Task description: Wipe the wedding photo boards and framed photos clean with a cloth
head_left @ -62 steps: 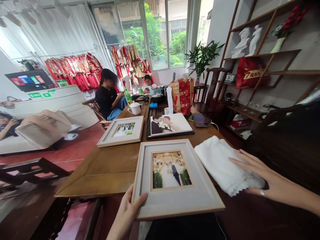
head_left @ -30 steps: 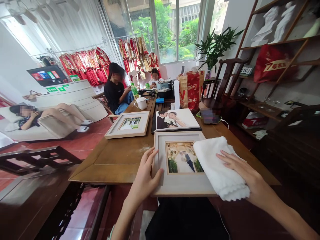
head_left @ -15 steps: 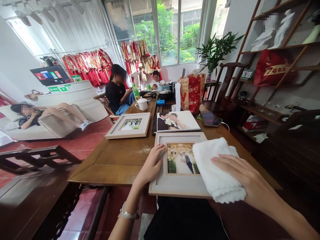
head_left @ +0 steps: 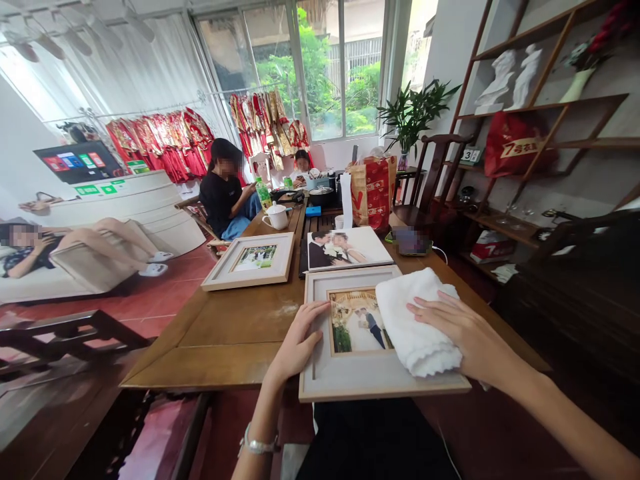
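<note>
A pale wooden picture frame (head_left: 350,375) lies at the table's near edge, with a couple's photo inside its wide light mat. My left hand (head_left: 300,340) rests on its left side, fingers stretched flat over the rim. On the frame's right side, my right hand (head_left: 463,327) presses a folded white cloth (head_left: 407,310), its fingers over the top. The cloth hides the photo's right edge and part of the mat. Beyond this frame lies a photo panel (head_left: 367,248) of a couple. A second light picture frame (head_left: 213,277) lies farther left.
A wooden table (head_left: 225,330) bears a lidded white mug (head_left: 275,217), a green-labelled bottle (head_left: 263,195), a red-and-tan paper bag (head_left: 371,193) and a phone (head_left: 413,241) with a cable. One person (head_left: 223,190) sits at the table's left; another (head_left: 100,243) lies on a sofa.
The cloth under my right hand has moved up and inward on the frame, showing its lower right corner. My left hand stays on the left side. The view has shifted slightly.
</note>
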Tool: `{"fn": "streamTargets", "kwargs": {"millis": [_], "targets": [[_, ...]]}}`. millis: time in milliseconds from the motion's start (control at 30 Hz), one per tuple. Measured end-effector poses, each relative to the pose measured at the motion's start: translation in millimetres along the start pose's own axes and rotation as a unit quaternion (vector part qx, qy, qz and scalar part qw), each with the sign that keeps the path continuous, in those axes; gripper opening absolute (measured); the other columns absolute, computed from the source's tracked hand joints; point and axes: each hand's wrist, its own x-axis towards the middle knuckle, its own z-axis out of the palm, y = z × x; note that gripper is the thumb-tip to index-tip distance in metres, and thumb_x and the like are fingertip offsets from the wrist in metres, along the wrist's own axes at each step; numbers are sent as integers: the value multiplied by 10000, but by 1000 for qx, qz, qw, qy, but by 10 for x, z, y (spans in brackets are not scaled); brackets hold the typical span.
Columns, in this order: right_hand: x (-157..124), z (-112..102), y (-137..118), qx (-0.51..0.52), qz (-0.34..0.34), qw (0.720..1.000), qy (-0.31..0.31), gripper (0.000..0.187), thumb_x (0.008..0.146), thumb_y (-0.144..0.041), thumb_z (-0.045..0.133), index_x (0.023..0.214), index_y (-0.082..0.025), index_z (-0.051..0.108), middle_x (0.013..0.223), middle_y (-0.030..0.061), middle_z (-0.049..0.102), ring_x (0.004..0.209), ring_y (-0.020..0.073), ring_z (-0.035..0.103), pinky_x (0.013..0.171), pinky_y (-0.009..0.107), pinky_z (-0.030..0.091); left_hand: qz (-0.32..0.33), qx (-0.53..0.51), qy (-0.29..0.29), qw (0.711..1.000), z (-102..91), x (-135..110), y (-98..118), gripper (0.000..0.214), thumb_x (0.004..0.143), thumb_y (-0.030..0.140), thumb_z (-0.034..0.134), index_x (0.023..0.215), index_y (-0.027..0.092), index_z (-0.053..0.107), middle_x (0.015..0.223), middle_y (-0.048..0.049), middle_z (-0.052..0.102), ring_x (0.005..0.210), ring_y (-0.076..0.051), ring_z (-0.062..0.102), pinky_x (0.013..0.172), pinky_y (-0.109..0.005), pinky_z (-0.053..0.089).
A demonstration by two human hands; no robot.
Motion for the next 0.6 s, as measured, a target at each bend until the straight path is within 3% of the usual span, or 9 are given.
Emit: {"fn": "streamTargets", "kwargs": {"millis": [100, 200, 367, 467, 600], "targets": [[114, -43, 91, -25, 31, 999, 35, 470, 727, -173, 531, 1194, -133, 560, 1170, 132, 636, 1099, 290, 567, 1003, 490, 373, 3, -4, 3, 1000, 1, -3, -15, 530, 764, 60, 429, 1250, 255, 514, 1346, -29, 493, 1292, -224, 351, 1128, -461, 178], [273, -8, 121, -34, 38, 998, 42, 483, 723, -143, 514, 1204, -129, 559, 1230, 134, 598, 1182, 285, 503, 1025, 483, 355, -1, 0, 4, 1000, -4, -1, -33, 521, 771, 73, 441, 1255, 256, 509, 1363, -32, 477, 1303, -225, 343, 1130, -462, 181], [463, 146, 79, -14, 28, 999, -29, 389, 707, -142, 524, 1080, -104, 630, 1346, 165, 485, 1313, 289, 332, 1070, 481, 290, -50, 40, -6, 998, -33, 44, -76, 496, 814, 113, 436, 1296, 224, 468, 1432, -60, 386, 1354, -217, 274, 1144, -451, 173], [504, 170, 83, 1, 68, 996, -53, 498, 707, -101, 489, 1198, -115, 572, 1335, 141, 504, 1308, 264, 346, 1069, 461, 296, -58, 76, -21, 995, -41, 84, -101, 452, 855, 174, 436, 1306, 201, 458, 1427, -82, 391, 1358, -219, 268, 1145, -460, 181], [542, 121, -21, 24, 73, 993, -92, 663, 653, -67, 504, 1298, -221, 507, 1374, 79, 470, 1326, 276, 307, 1076, 505, 243, -43, 104, -18, 994, -15, 112, -133, 411, 894, 193, 384, 1296, 197, 471, 1413, -86, 412, 1352, -211, 279, 1138, -473, 206]]}}
